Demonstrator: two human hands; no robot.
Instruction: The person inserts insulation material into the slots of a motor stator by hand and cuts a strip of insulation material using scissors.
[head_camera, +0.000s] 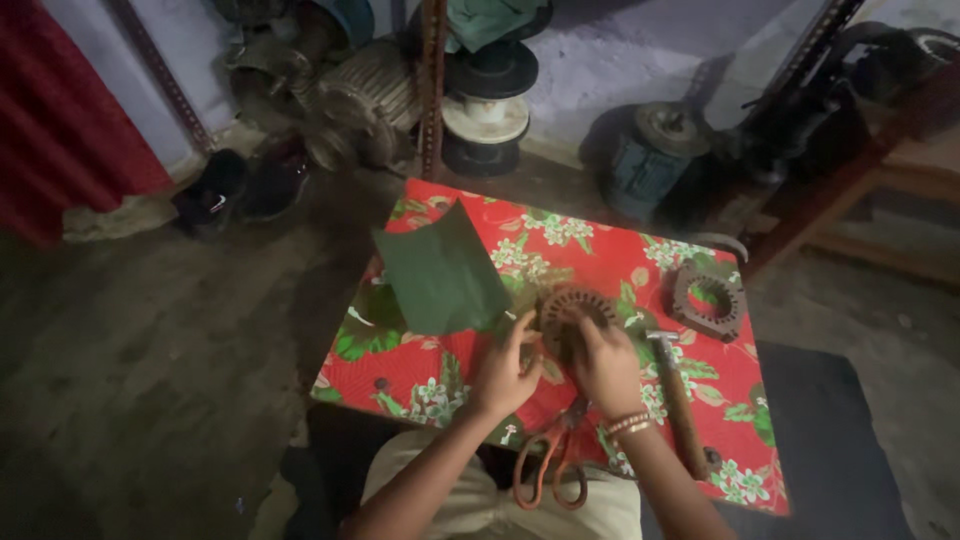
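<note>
Board (440, 375): smooth, faintly glossy covering, red with a green and white flower print.
Sheet (441, 272): thin, matt dark green, paper-like, lying on the board's far left part.
Round core (573, 312): dull, rusty brown metal with a slotted rim, at the board's middle, under the left hand (503, 373) and right hand (606, 366).
Second core (708, 298): same rough, rusty metal, on the board's far right.
Hammer (676, 392): dull grey metal head, matt brown wooden handle, on the board's right side.
Scissors (553, 455): orange, smooth plastic-looking handles, at the board's near edge.
Floor (150, 370): rough, matt grey, left of the board.
</note>
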